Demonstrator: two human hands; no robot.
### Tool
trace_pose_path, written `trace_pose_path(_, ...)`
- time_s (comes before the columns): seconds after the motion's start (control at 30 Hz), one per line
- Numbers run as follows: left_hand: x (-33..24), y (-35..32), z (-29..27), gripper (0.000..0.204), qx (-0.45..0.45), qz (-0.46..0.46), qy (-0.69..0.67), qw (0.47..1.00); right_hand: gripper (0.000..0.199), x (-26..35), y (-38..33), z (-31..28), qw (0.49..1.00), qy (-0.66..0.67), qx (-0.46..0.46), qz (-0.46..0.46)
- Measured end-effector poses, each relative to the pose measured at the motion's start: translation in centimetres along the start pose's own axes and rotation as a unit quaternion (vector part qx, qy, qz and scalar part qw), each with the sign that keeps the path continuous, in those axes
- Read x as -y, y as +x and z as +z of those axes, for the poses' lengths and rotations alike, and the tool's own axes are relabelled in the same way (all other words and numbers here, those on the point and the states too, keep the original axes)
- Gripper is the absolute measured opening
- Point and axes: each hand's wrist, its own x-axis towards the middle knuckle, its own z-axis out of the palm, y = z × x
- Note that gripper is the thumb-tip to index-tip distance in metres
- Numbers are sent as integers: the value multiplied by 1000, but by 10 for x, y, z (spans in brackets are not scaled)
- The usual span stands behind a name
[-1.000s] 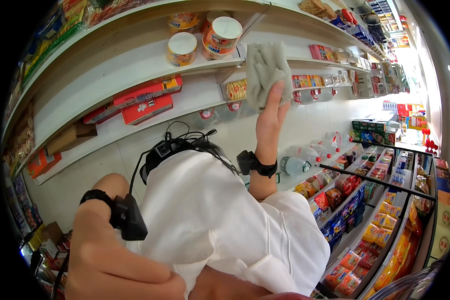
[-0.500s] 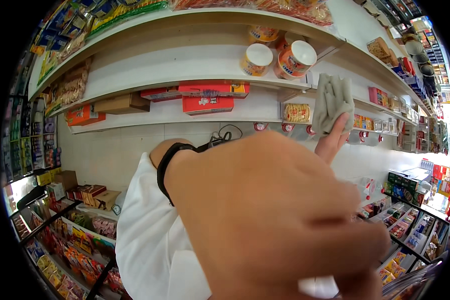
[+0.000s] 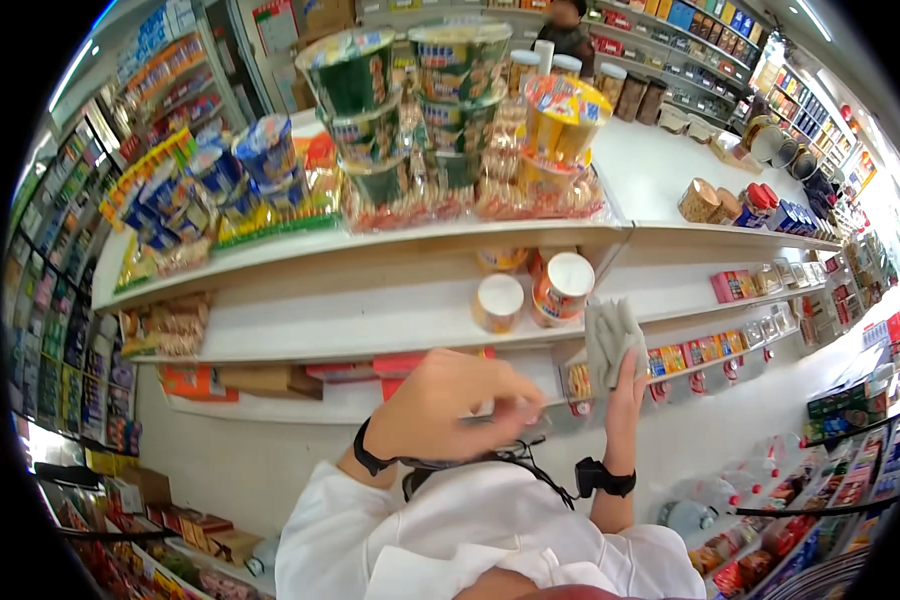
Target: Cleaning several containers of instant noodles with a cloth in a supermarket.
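Note:
My right hand (image 3: 625,385) is raised in front of the shelves, its fingers closed on a folded grey cloth (image 3: 613,338). My left hand (image 3: 455,402) hovers to the left of it, in front of the lower shelf, with its fingers curled in and slightly blurred. Nothing shows in that hand. Close beyond the cloth, on the middle shelf (image 3: 370,325), stand orange-and-white instant noodle tubs (image 3: 498,303), one of them beside a taller orange tub (image 3: 564,288). Both wrists wear black bands.
Green noodle tubs (image 3: 460,100) are stacked on the top shelf, with blue cups (image 3: 265,150) to their left and a yellow tub (image 3: 560,120) to their right. Red boxes (image 3: 400,385) lie on the low shelf. Large clear bottles (image 3: 720,490) stand at the floor's right. A person (image 3: 567,30) is far back.
My left hand, close to the camera before, is now lower and farther off. The view has tilted up to take in the top shelf. The cloth stays in my right hand.

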Motion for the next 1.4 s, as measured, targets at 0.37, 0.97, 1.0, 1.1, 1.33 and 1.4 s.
trace_pose_path(0.37, 163, -76, -5, 24, -286, -310, -72, 904, 53, -34, 44, -24, 953, 271, 94, 95)
trace_pose_path(0.97, 188, -78, 69, 55, -104, -304, -29, 947, 48, -27, 20, 59, 901, 200, 283, 261)
trace_pose_path(1.0, 184, -75, 66, 55, -97, -310, -41, 945, 48, -29, 17, 60, 890, 162, 328, 271)
trace_pose_path(1.1, 186, -84, 55, 33, -26, -344, -64, 936, 43, -24, -1, 77, 896, 21, 358, 261)
trace_pose_path(1.33, 213, -124, 28, 19, -103, -324, -28, 940, 38, -61, -6, 85, 906, -134, 334, 223)
trace_pose_path(1.4, 214, -128, 14, 20, -122, -369, -78, 918, 41, -69, -5, 88, 922, -121, 285, 233)
